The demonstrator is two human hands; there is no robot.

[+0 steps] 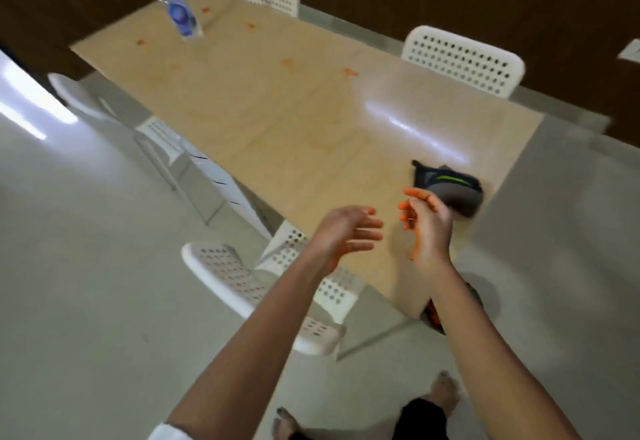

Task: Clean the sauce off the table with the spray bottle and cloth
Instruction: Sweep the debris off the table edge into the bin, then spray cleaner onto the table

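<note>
Both hands bare, fingers loose: left hand (349,231), right hand (427,223) just short of cloth (450,186), sauce-smeared. Spray bottle (178,11) at table (277,121) far end, sauce spots (350,72) between. Risk: smeared fingers re-soiling cloth.

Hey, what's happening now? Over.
Both hands empty: left hand, right hand. Cloth beside right hand. Spray bottle at far end. Sauce spots remain.
</note>
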